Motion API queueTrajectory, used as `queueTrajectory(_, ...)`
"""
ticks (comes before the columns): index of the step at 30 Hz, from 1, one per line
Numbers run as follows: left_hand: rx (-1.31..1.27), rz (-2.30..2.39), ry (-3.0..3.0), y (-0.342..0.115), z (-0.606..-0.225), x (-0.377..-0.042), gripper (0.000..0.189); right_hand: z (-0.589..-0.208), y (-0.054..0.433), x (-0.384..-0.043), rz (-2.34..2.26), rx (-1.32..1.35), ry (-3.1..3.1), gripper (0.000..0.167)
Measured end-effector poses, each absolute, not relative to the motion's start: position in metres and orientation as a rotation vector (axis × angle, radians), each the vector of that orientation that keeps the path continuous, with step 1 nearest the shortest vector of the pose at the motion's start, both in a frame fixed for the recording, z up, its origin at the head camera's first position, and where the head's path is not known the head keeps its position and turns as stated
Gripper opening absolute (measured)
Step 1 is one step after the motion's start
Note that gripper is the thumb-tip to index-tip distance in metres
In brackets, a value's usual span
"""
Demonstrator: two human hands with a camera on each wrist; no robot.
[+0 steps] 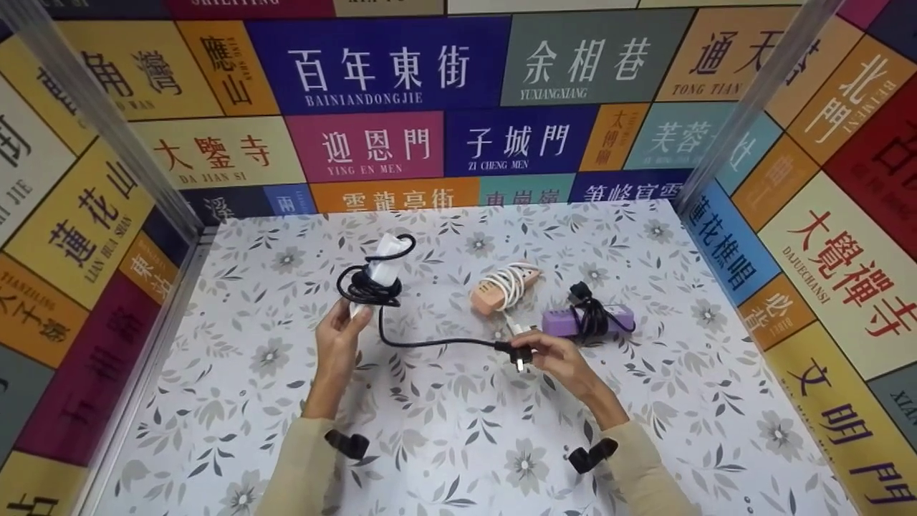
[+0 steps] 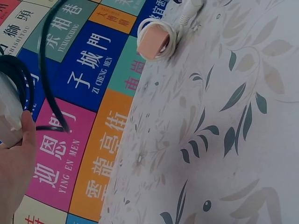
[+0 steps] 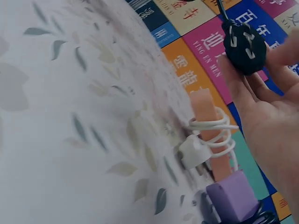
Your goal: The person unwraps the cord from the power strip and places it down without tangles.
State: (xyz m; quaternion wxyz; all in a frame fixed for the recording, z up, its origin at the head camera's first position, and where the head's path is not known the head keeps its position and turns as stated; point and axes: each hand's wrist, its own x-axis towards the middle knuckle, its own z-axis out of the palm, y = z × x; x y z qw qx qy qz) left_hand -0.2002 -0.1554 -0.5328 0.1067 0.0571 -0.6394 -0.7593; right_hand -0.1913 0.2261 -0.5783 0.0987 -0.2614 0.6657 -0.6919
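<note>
My left hand (image 1: 339, 335) grips the lower end of a white power strip (image 1: 387, 259), which is held up with its black cord (image 1: 369, 287) looped around it. In the left wrist view the thumb lies on the white casing. A free length of the cord runs right to a black three-pin plug (image 1: 521, 352). My right hand (image 1: 562, 358) pinches that plug between thumb and fingers, its metal pins pointing down in the head view. The plug's pin face shows in the right wrist view.
Behind the right hand lie an orange power strip (image 1: 488, 295) wrapped in white cord and a purple power strip (image 1: 555, 322) with black cord. A white plug (image 3: 195, 151) sits beside the orange one. Sign-covered panels (image 1: 380, 64) border the floral tabletop (image 1: 430, 416).
</note>
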Motion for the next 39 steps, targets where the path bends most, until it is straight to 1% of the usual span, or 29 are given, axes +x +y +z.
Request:
queueTrajectory(2, 0.162, -2.233, -1.871, -0.157, -0.531, -0.200, 0.067, -0.584, 0.226, -0.191, -2.050, -0.690, 2.044, 0.023)
queueTrajectory(5, 0.143, -2.221, -1.859, -0.159, -0.530, -0.198, 0.064, -0.592, 0.226, -0.191, -2.063, -0.583, 2.061, 0.021)
queueTrajectory(9, 0.142, -2.212, -1.831, -0.162, -0.530, -0.197, 0.057, -0.603, 0.227, -0.187, -2.003, -0.482, 2.069, 0.036)
queueTrajectory(12, 0.140, -2.213, -1.823, -0.164, -0.530, -0.196, 0.058, -0.608, 0.227, -0.183, -1.884, -0.441, 2.134, 0.050)
queueTrajectory(15, 0.140, -2.226, -1.814, -0.167, -0.529, -0.195, 0.061, -0.609, 0.228, -0.182, -1.766, -0.434, 2.211, 0.053)
queueTrajectory(20, 0.130, -2.239, -1.772, -0.168, -0.527, -0.194, 0.060, -0.604, 0.231, -0.182, -1.668, -0.404, 2.340, 0.044)
queueTrajectory(24, 0.077, -2.233, -1.786, -0.167, -0.526, -0.194, 0.056, -0.601, 0.233, -0.182, -1.565, -0.376, 2.488, 0.046)
queueTrajectory(26, 0.053, -2.236, -1.795, -0.166, -0.527, -0.194, 0.055, -0.600, 0.233, -0.182, -1.473, -0.403, 2.592, 0.047)
queueTrajectory(29, 0.035, -2.255, -1.798, -0.163, -0.529, -0.193, 0.055, -0.599, 0.231, -0.182, -1.317, -0.473, 2.759, 0.042)
queueTrajectory(32, 0.033, -2.287, -1.793, -0.161, -0.529, -0.193, 0.058, -0.598, 0.227, -0.181, -1.166, -0.479, 2.905, 0.036)
queueTrajectory(39, 0.058, -2.291, -1.799, -0.158, -0.527, -0.193, 0.057, -0.595, 0.214, -0.184, -0.927, -0.432, 3.105, 0.033)
